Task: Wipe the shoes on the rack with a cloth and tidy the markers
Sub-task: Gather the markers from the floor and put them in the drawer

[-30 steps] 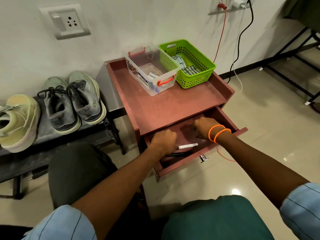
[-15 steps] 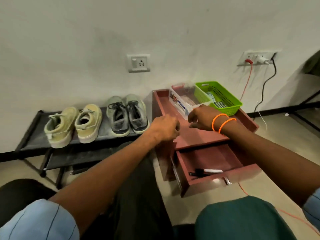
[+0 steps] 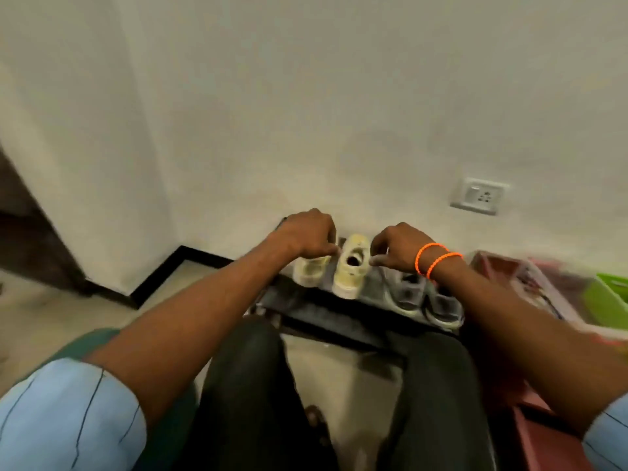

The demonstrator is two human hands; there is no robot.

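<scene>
Left pale shoe (image 3: 311, 268): upper part hidden behind the left hand (image 3: 307, 234); whether the curled fingers touch it cannot be told.
Right hand (image 3: 399, 248): fingertips blurred beside the right pale shoe (image 3: 350, 270); contact unclear.
Grey shoes (image 3: 424, 295): smeared by motion blur, partly covered by the right forearm.
Shoe rack (image 3: 326, 312): far left corner behind the left hand, near edge behind the knees.
Red cabinet (image 3: 543, 447) and green basket (image 3: 606, 299): cut by the right edge, heavily blurred.
</scene>
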